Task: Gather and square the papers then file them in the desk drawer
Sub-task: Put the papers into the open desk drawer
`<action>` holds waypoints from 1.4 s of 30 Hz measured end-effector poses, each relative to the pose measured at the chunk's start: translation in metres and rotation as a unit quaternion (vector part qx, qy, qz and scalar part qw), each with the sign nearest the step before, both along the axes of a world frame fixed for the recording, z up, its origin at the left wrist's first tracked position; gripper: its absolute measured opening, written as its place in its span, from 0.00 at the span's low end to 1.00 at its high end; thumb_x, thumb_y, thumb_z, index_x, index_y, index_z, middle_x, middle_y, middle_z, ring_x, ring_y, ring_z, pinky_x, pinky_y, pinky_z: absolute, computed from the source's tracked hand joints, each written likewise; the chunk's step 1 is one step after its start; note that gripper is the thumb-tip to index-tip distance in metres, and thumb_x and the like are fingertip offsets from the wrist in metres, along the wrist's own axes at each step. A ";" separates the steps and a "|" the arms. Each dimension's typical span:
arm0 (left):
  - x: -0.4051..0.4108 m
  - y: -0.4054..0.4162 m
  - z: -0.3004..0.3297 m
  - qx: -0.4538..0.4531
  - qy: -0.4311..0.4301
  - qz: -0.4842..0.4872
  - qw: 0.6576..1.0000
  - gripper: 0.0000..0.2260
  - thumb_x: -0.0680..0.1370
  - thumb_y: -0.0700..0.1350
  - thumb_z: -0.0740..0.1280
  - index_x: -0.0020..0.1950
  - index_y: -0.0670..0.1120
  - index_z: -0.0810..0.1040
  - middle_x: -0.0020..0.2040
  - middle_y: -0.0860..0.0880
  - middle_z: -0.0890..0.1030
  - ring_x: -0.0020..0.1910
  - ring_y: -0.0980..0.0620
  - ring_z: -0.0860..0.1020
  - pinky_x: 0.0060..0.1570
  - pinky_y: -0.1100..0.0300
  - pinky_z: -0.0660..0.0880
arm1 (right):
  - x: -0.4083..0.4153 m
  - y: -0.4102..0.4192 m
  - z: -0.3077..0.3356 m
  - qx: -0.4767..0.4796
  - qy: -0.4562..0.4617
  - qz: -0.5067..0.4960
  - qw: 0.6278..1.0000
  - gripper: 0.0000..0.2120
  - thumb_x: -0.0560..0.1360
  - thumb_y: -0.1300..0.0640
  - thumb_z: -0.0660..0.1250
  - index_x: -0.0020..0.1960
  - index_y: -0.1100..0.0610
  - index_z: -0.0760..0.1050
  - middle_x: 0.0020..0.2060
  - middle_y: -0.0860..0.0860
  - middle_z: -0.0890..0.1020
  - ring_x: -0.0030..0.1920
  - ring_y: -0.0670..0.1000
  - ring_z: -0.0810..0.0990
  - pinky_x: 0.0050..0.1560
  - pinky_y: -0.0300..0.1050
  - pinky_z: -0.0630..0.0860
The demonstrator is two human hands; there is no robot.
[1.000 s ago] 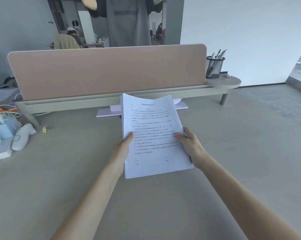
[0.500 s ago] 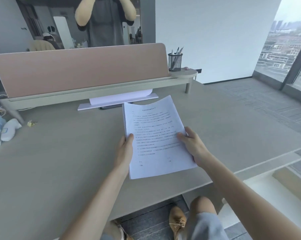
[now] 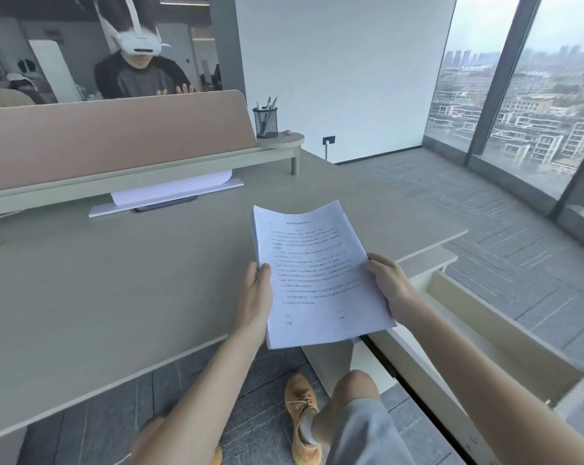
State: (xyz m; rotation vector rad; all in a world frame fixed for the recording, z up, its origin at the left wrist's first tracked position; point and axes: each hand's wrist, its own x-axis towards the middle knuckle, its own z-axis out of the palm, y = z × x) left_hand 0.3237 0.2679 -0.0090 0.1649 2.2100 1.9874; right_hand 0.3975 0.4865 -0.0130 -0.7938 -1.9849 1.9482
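Observation:
A squared stack of white printed papers (image 3: 317,273) hangs in the air over the desk's front right corner. My left hand (image 3: 258,293) grips its left edge, thumb on top. My right hand (image 3: 389,283) grips the right edge. The open desk drawer (image 3: 492,327) stands pulled out at the lower right, below and to the right of the stack; its pale inside shows nothing lying in it. The grey desk top (image 3: 116,280) stretches to the left.
A pink divider panel (image 3: 116,139) with a shelf runs along the back. A mesh pen cup (image 3: 265,121) stands on the shelf's round end. A white stand with a phone (image 3: 163,198) sits under the shelf. A person with a headset (image 3: 139,68) sits opposite. My knee and shoe (image 3: 304,417) are below.
The stack has travelled right and toward the desk's front corner in both hands. The view has swung right and down, bringing the open drawer into sight.

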 end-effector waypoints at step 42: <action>0.078 0.261 -0.151 -0.451 0.265 -0.515 0.679 0.23 0.82 0.58 0.50 0.42 0.44 0.76 0.42 0.43 0.82 0.46 0.40 0.79 0.49 0.48 0.77 | 0.118 0.258 -0.158 0.259 -0.326 -0.040 0.908 0.19 0.72 0.70 0.58 0.57 0.60 0.79 0.50 0.54 0.79 0.50 0.53 0.74 0.47 0.43 0.70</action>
